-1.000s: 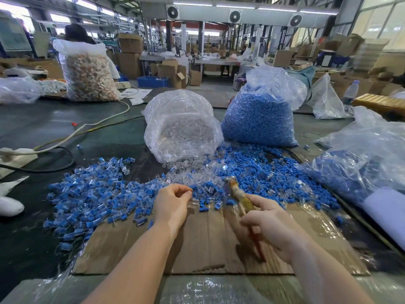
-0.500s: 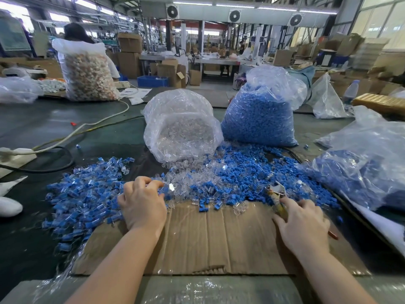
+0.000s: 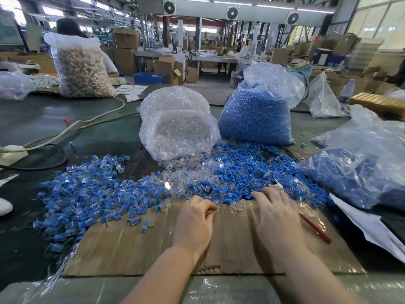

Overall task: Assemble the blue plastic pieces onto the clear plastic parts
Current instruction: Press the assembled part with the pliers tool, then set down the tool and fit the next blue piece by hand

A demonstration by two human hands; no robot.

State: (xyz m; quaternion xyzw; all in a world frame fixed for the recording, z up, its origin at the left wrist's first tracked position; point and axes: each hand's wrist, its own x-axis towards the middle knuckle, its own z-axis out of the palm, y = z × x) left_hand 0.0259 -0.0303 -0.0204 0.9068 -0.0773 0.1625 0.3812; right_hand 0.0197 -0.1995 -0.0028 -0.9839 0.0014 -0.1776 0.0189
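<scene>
While both hands work at the far edge of the cardboard sheet (image 3: 153,249), the step in hand reads as pick-up of the next pair of parts. Largest items first: bag of clear parts (image 3: 177,126) and bag of blue pieces (image 3: 254,115) stand behind, spilling a mixed loose heap (image 3: 230,172) that reaches the cardboard. Assembled units (image 3: 83,194) lie piled to the left.

Left hand (image 3: 194,224): fingers curled, tips pinched on something small at the heap edge; item ID not possible. Right hand (image 3: 277,213): fingers spread flat, nothing gripped, beside red-handled pliers (image 3: 315,229).

Next move, est.: one clear part and one blue piece per hand, then press-fit. Fingertips are motion-blurred; pliers' jaws are partly hidden.
</scene>
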